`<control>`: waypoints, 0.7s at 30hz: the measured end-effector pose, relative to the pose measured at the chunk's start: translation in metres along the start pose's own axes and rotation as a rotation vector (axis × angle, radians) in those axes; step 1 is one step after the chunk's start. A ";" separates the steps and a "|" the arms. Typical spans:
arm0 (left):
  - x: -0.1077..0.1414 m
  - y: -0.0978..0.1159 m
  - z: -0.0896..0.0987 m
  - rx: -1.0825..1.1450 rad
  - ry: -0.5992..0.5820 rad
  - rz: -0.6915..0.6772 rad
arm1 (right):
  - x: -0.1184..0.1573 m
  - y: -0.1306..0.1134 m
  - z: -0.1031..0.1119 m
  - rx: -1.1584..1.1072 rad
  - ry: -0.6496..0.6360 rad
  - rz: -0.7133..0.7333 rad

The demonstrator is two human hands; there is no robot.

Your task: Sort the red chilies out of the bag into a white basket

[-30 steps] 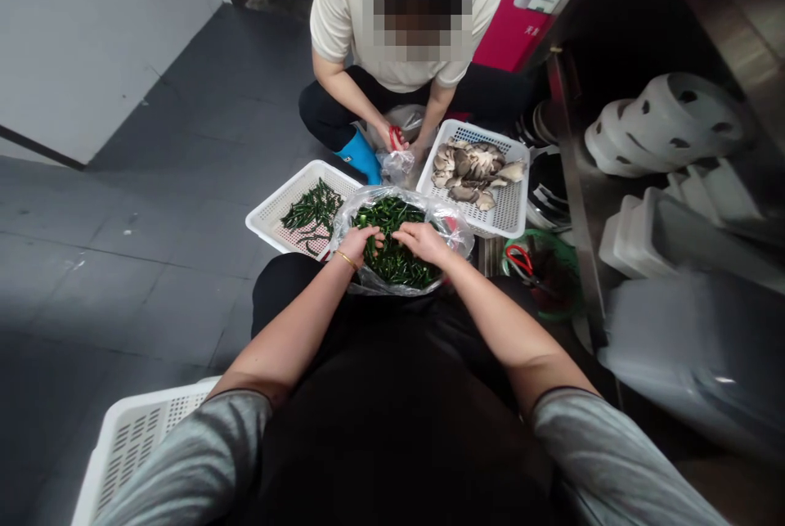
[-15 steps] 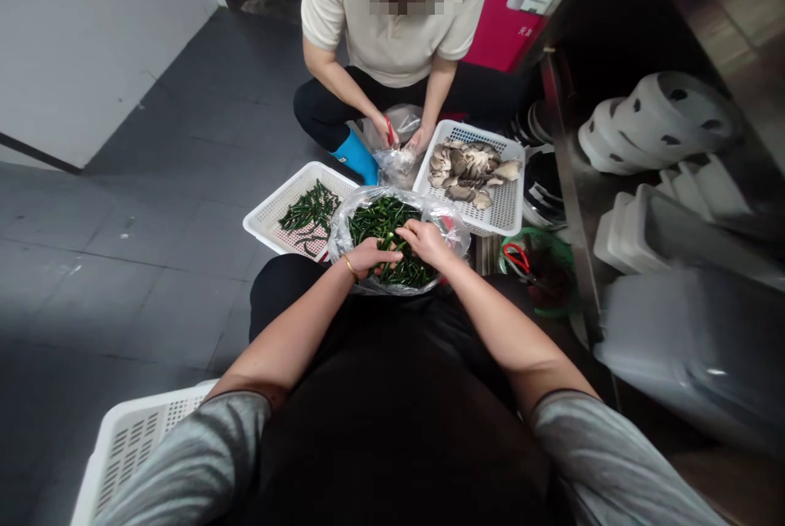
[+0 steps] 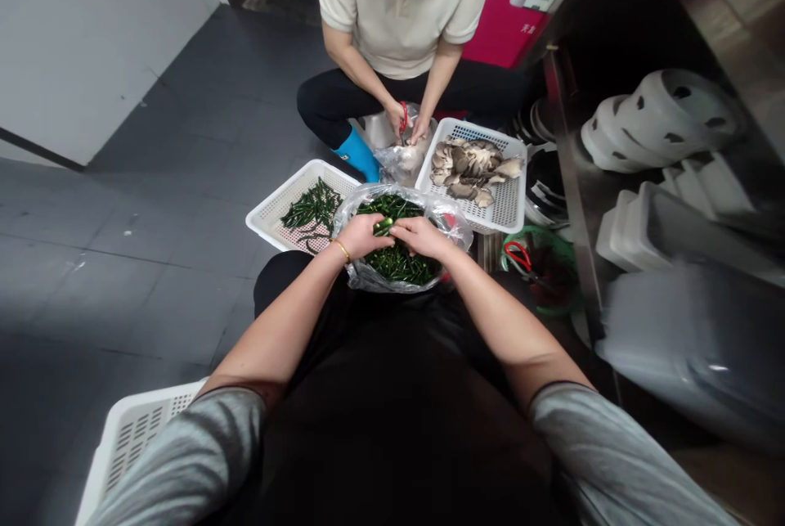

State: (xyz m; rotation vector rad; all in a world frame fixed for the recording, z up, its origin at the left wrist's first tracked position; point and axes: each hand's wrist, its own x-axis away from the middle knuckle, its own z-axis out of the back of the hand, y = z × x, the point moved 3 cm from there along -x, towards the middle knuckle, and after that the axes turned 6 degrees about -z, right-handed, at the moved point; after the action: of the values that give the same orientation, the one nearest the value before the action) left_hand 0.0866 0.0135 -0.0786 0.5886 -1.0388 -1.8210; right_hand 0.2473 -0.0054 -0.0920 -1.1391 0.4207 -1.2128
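Both my hands meet over a clear plastic bag (image 3: 375, 277) full of long green chili peppers (image 3: 408, 266). My left hand (image 3: 363, 235) is closed around a green chili (image 3: 383, 226), its thumb toward the other hand. My right hand (image 3: 422, 235) pinches at the right end of the same chili, fingers pressed together. The fingertips partly hide the chili. Left of the bag, a white perforated basket (image 3: 270, 215) holds more green chilies (image 3: 311, 205).
Across from me sits a person in a cream shirt (image 3: 405, 19), holding red-handled scissors (image 3: 403, 116) over a plastic bag. A white basket (image 3: 513, 219) carries oyster mushrooms (image 3: 469, 166). Right are red-handled scissors (image 3: 518, 256) in a green container and a shelf with stacked pots (image 3: 659, 121).
My left hand has turned from palm-up to closed round the chili, and my hands have come together. The person opposite has leaned back slightly, with the scissors shifted right.
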 end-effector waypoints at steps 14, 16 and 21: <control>0.037 -0.014 -0.015 1.017 -0.162 0.070 | 0.017 0.015 -0.017 -0.232 -0.283 0.013; 0.030 -0.019 -0.015 1.132 -0.064 0.144 | -0.002 0.023 0.011 0.284 -0.024 -0.083; 0.021 -0.032 -0.019 1.118 0.001 0.338 | -0.032 0.039 0.023 1.004 0.102 -0.254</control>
State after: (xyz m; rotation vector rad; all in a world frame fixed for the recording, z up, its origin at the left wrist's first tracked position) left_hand 0.0755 -0.0061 -0.1150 0.9640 -1.9973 -0.8203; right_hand 0.2742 0.0305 -0.1251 -0.2608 -0.2737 -1.4437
